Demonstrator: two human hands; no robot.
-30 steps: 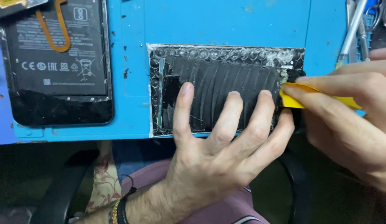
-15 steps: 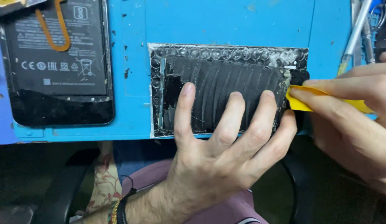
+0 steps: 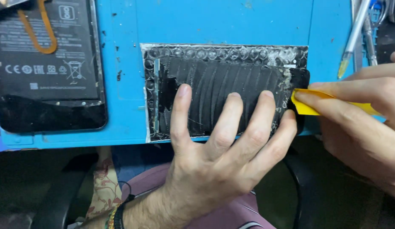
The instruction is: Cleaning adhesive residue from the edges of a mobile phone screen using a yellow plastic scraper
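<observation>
Left hand [image 3: 210, 165] is spread flat w/ 4 fingers splayed across the black phone panel [image 3: 223, 101], holding nothing, just pressing down, prob so the panel can't slide around. Right hand [image 3: 363, 127] is pinched shut on a thin yellow plastic pick [image 3: 310, 104], thumb and fingers squeezing it, w/ the tip poked at the panel's right edge, about where the seam would be.

Panel sits on a piece of bubble wrap [image 3: 225, 53], roughly mid-frame on the blue work mat [image 3: 223, 21], close to the mat's front edge. Guessing the wrap is there for cushion and grip. Panel surface looks rough: matte black w/ curved streaks running across it, like scraped glue, plus whitish crumbly residue near the top right corner. A thin pale strip runs down its left side.

Over at the left there's an opened phone [image 3: 46, 63] lying back-up, its dark battery exposed w/ an orange pull loop [image 3: 36, 32] on top, glossy black below that. Top right has a couple of slim metal tools [image 3: 358, 29] lying near the mat's edge, 1 w/ a yellowish tip.
</observation>
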